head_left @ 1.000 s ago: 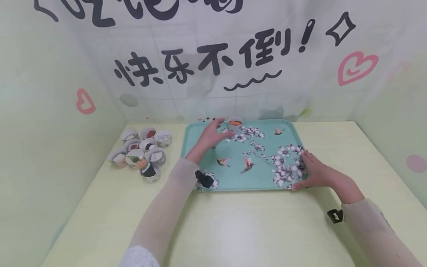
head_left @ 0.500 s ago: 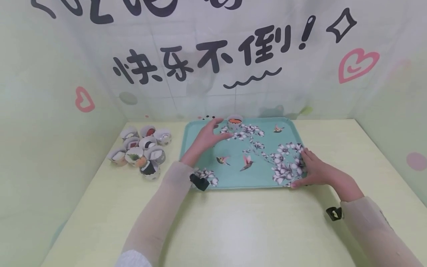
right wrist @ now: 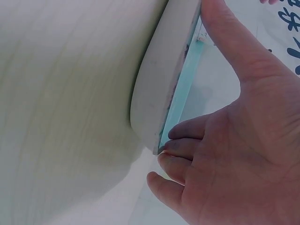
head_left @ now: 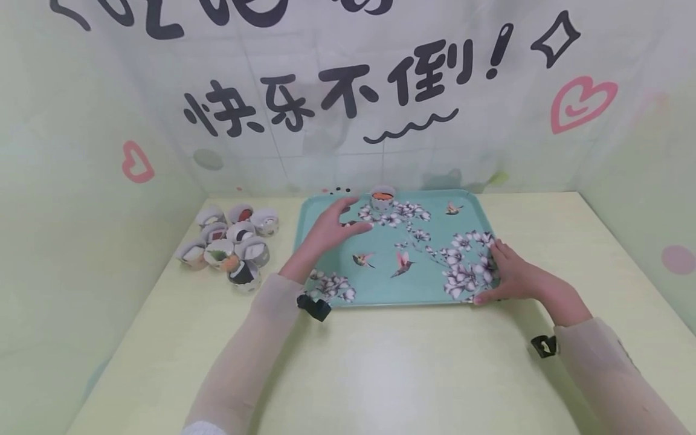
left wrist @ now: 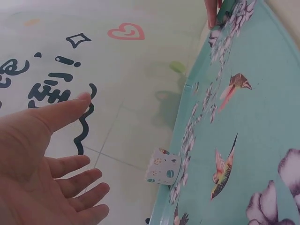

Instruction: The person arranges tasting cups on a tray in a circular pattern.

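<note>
A light blue tray point(head_left: 380, 284) with a flower and bird print lies on the table. A small patterned cup point(head_left: 382, 199) with an orange top inside stands by the tray's far edge. My left hand point(head_left: 331, 226) hovers over the tray's left part, thumb and fingers spread apart with nothing between them. In the left wrist view, a gap separates those fingers from the cup point(left wrist: 163, 167). My right hand point(head_left: 516, 275) rests at the tray's near right corner, thumb at the front rim and straight fingers along the right side. In the right wrist view, fingertips touch the tray's rim point(right wrist: 180, 101).
Several similar small cups point(head_left: 220, 254) with different fillings cluster on the table point(head_left: 380, 368), left of the tray. An orange ball-like piece point(head_left: 231, 263) shows among them. A printed wall point(head_left: 337, 169) stands close behind the tray, and side walls flank the table.
My left hand has drawn back, left and slightly toward me, away from the cup, which stays put on the tray. The right hand keeps its place at the tray's corner.
</note>
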`<state>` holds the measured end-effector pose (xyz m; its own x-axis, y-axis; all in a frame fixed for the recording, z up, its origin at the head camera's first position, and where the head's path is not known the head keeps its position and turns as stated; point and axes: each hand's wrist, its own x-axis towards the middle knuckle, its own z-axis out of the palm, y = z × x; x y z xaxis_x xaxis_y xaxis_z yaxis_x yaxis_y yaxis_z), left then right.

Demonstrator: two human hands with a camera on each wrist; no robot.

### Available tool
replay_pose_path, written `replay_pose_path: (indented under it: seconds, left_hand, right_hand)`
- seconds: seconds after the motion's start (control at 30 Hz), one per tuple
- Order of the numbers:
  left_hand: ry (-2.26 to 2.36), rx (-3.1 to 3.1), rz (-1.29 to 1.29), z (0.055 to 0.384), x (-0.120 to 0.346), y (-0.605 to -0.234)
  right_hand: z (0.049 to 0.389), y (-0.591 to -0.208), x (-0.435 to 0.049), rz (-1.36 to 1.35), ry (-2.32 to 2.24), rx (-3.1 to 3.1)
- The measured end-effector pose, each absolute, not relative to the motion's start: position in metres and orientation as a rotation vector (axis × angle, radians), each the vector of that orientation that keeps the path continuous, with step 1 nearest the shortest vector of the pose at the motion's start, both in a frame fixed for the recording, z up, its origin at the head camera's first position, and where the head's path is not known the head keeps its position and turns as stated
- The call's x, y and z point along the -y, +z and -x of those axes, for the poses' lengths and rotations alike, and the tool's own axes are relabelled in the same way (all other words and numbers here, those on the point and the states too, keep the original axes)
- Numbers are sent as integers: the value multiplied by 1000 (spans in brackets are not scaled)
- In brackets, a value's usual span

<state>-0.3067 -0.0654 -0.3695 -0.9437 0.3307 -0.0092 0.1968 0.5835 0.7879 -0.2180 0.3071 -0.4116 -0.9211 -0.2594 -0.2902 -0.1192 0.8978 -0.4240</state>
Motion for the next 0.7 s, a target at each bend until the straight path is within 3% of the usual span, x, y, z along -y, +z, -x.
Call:
replay_pose_path:
  seconds: [0.7]
  left_hand:
    - [1244,-2693,-527,279,104,-373]
  right_hand:
    - [218,-412,-308,307,-589,-2723]
